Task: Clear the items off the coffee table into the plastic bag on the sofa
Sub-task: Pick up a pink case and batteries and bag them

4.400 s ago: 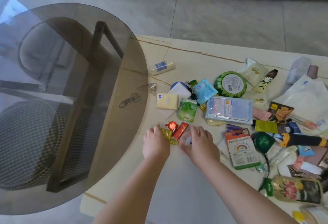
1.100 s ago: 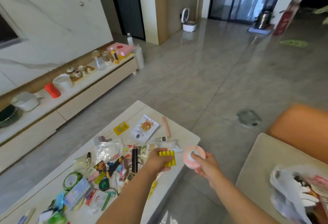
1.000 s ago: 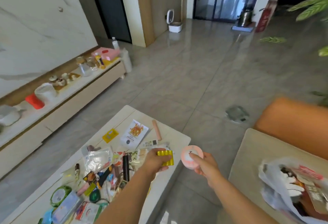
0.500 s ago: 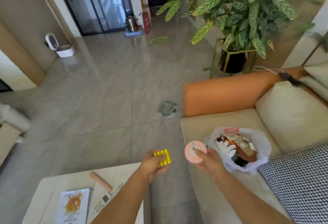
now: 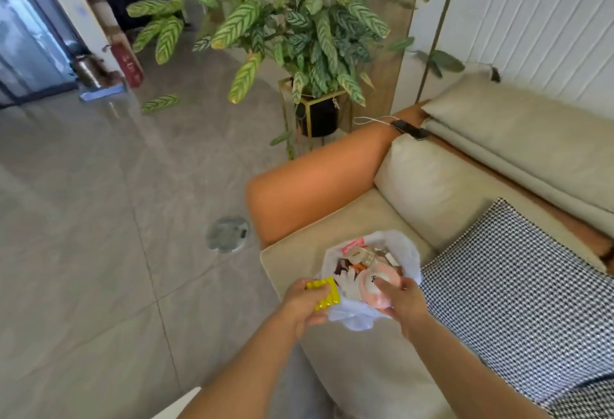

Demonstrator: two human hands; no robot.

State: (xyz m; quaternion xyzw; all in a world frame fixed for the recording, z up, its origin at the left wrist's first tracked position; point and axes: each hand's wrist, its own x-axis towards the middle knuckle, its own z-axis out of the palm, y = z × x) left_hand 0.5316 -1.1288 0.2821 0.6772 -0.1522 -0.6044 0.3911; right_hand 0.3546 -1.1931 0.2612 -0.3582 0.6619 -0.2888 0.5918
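We see a yellow ribbed packet [image 5: 325, 295], glossy and creased into parallel ridges, and a round pink container [image 5: 377, 288] with a pale centre and a small dark mark on its top. The white plastic bag [image 5: 407, 250] sits open on the cream seat of the sofa [image 5: 442, 182], beside the orange armrest [image 5: 315, 182]. Inside it we make out a jumble of small packets in red, white and brown; we cannot tell them apart.

Our left hand [image 5: 304, 305] grips the yellow packet, fingers curled round its lower edge, just at the near left rim of the bag. Our right hand [image 5: 403, 299] holds the pink container from beneath with the thumb laid across its top, right over the bag's mouth. A black-and-white houndstooth cushion [image 5: 518, 289] lies just right of the bag. A leafy potted plant [image 5: 299, 29] stands behind the armrest on the grey tiled floor [image 5: 99, 219].
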